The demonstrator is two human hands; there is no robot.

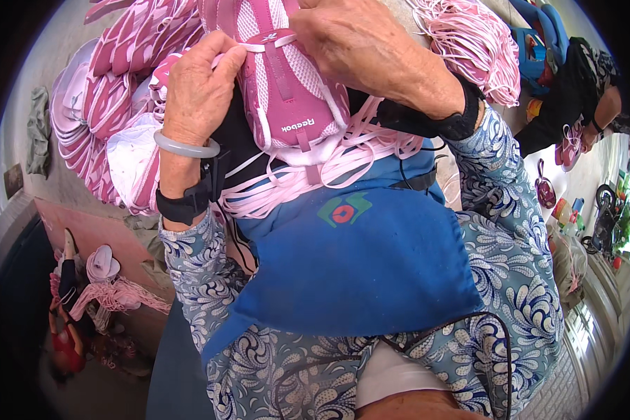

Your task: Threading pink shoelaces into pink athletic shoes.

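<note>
A pink and white shoe upper [302, 115] lies over my lap, its mesh sides and smooth pink end facing up. Across the upper's tongue runs a pale shoelace [264, 47]. My left hand [201, 87], with a pale bangle at the wrist, pinches the lace at the upper's left side between thumb and forefinger. On the other side, my right hand [360, 49] is closed by the lace; its curled fingers partly hide what they grip. Loose pale pink laces [280, 190] spread below the upper, over my blue apron [371, 273].
Stacked pink uppers [112, 105] fill the left side. Another bundle of uppers with laces [472, 45] lies beyond my right forearm. At far right, another person's hand [607, 108] is near a pink shoe [569, 147]. A person in red [64, 332] is at lower left, beside more laces [122, 290].
</note>
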